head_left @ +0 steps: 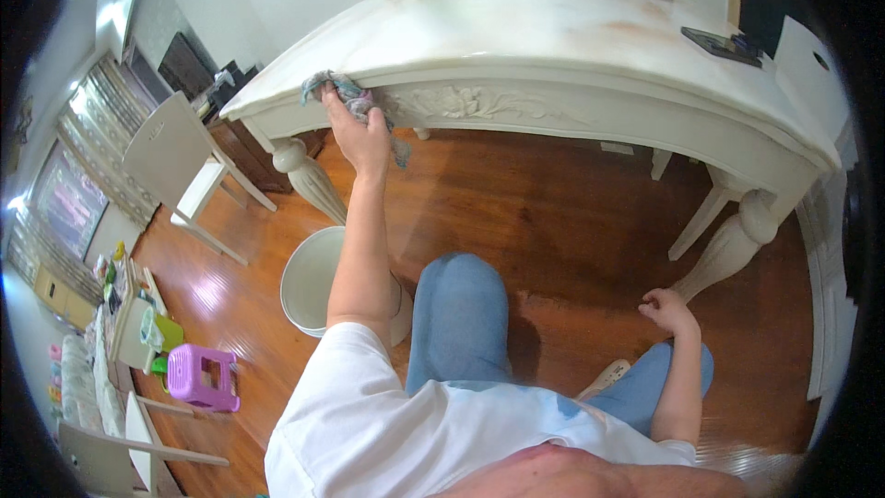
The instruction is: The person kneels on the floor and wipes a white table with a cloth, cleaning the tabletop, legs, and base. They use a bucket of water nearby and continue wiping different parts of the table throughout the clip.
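Now wiping the carved front edge of the white surface (553, 28).
Left hand (361, 134) grips the rag (343, 92); right hand (666, 306), loosely curled, holds nothing; next, probably slide rightward.

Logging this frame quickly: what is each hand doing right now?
Left hand: closed on a rag, pressed against the table edge.
Right hand: loosely curled, holding nothing, beside the table leg.
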A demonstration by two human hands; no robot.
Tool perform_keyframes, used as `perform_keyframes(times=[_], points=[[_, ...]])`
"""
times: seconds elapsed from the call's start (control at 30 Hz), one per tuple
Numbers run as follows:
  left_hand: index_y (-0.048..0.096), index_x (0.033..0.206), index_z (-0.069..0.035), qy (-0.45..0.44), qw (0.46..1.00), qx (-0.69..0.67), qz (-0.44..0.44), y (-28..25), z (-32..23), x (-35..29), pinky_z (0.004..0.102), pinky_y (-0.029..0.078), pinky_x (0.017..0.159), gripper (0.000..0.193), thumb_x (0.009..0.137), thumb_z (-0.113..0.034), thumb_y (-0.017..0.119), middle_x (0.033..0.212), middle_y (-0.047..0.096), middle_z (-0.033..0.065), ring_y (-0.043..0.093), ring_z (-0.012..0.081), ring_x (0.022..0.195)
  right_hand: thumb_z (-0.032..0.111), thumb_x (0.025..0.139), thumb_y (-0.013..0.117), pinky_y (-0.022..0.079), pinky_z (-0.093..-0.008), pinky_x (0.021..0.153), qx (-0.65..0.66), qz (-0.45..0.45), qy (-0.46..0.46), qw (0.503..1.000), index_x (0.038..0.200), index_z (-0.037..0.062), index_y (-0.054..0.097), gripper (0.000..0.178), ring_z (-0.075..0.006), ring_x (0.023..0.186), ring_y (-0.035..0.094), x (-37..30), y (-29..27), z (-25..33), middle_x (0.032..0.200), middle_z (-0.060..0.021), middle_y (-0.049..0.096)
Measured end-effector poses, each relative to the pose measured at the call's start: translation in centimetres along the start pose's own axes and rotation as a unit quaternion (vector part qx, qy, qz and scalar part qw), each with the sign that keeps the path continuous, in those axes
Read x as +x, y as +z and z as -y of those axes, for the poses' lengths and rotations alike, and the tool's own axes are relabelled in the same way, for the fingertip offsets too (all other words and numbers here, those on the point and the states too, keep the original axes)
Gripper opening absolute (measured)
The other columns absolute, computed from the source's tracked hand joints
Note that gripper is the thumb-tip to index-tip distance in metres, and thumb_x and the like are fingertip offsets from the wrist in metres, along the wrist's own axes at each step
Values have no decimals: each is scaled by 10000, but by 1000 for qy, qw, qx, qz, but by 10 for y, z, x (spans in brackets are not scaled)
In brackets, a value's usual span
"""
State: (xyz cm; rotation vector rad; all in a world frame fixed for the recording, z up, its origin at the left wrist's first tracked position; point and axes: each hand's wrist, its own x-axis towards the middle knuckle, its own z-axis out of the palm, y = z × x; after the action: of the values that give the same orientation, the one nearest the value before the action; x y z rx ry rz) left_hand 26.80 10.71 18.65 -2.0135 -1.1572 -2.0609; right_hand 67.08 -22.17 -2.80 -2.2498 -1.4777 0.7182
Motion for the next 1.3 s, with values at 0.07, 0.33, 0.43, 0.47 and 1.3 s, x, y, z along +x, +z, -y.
perform_keyframes(times=[0.07,0.33,0.43,0.47,1.3], points=[[238,1381,100,59,998,0,4,13,-21,-7,414,192,1121,733,731,-1,560,1429,274,285,233,393,1363,244,785,687,496,-379,757,-9,-11,-29,999,1025,-29,632,368,-299,845,625,1,-2,5,939,-181,650],[193,1379,123,240,969,20,56,98,-142,-86,533,115,1123,838,663,-9,608,1458,145,325,122,488,1366,211,813,676,500,-369,758,47,0,-6,999,1059,-29,616,349,-283,850,622,-12,-11,18,916,-176,646],[217,1383,108,302,950,-1,79,126,-178,-103,552,151,1110,853,649,-15,636,1476,118,317,114,482,1376,183,823,671,509,-382,770,33,7,11,999,1102,-24,602,354,-317,884,630,-21,-17,20,989,-206,643],[221,1385,103,310,947,15,87,135,-190,-108,555,182,1102,857,649,-18,643,1481,117,310,107,475,1381,182,823,671,508,-383,775,43,7,13,999,1105,-23,602,355,-319,892,629,-24,-18,21,995,-206,643],[558,1087,-142,438,888,-20,137,178,-228,-131,390,440,656,498,629,-236,729,1156,541,34,504,249,1109,190,807,679,499,-381,760,86,-26,40,995,1078,-40,603,363,-309,851,628,-29,-23,-2,939,-200,645]])
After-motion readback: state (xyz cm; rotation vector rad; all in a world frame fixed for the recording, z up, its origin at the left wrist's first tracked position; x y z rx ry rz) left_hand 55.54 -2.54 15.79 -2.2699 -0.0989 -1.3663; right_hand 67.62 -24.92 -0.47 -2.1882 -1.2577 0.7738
